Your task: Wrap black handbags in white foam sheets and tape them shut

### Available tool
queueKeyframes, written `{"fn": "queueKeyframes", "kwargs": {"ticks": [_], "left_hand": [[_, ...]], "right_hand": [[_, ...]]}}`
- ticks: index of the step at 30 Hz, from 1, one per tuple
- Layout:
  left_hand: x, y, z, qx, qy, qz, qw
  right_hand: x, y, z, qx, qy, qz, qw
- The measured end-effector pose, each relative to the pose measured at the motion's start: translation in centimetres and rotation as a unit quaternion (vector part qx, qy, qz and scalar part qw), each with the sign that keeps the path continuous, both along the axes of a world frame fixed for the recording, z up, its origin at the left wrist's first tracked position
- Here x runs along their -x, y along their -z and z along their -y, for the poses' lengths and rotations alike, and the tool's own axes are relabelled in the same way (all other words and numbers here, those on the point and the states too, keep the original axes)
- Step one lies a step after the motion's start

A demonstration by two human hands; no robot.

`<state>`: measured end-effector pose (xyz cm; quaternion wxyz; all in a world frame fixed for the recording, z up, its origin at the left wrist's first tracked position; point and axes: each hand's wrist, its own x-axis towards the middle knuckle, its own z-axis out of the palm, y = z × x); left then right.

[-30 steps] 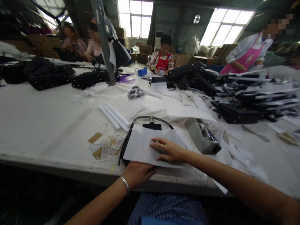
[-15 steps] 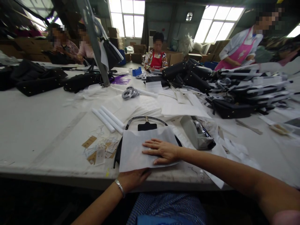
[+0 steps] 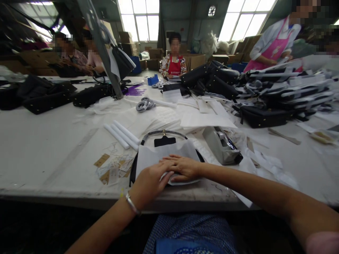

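A black handbag (image 3: 134,164) with a looped handle (image 3: 145,135) lies on the table before me, mostly hidden under a sheet of white paper (image 3: 150,154). A black tag (image 3: 164,141) hangs by the gold clasp at its top. My right hand (image 3: 184,168) lies flat on the paper, fingers stretched out. My left hand (image 3: 149,181), with a silver bangle at the wrist, is bent over the paper's front edge, which shows between thumb and fingers. Its fingertips meet those of my right hand.
Right of the bag stands a grey tape dispenser (image 3: 221,148). White foam tubes (image 3: 122,135) and brown paper tags (image 3: 102,160) lie to the left. Behind are stacked white sheets (image 3: 206,118) and a grey metal post (image 3: 106,53). Black bags (image 3: 265,114) pile up at right; co-workers are beyond.
My left hand has come up from under the paper's front edge onto its top, beside my right hand. The front edge is now folded up. My right hand stays on the sheet.
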<state>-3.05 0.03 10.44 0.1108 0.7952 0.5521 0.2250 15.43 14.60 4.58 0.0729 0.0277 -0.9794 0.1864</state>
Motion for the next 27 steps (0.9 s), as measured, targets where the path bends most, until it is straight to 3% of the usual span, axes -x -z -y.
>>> {"fn": "queueKeyframes", "kwargs": {"ticks": [3,5,7,11,20,27], "left_hand": [[1.6,3.7,-2.3,-0.009,-0.025,-0.036,0.999],[2.4,5.9,-2.5,-0.014,-0.041,-0.05,0.998],[2.7,7.1,-2.1,-0.024,-0.053,-0.062,0.996],[2.5,7.3,-1.5,-0.031,-0.058,-0.093,0.993],[2.4,7.4,-1.6,-0.025,-0.06,-0.098,0.993],[2.3,7.3,-1.6,-0.029,-0.055,-0.087,0.994]], "right_hand": [[-0.2,0.1,0.0,0.018,0.006,-0.016,1.0],[-0.4,0.2,0.1,0.05,0.036,-0.04,0.997],[-0.6,0.3,0.2,0.082,0.086,-0.075,0.99],[-0.7,0.2,0.5,0.091,0.131,-0.099,0.982],[-0.7,-0.5,0.6,0.033,0.102,-0.085,0.991],[-0.8,0.3,0.5,0.002,0.074,-0.108,0.991]]}}
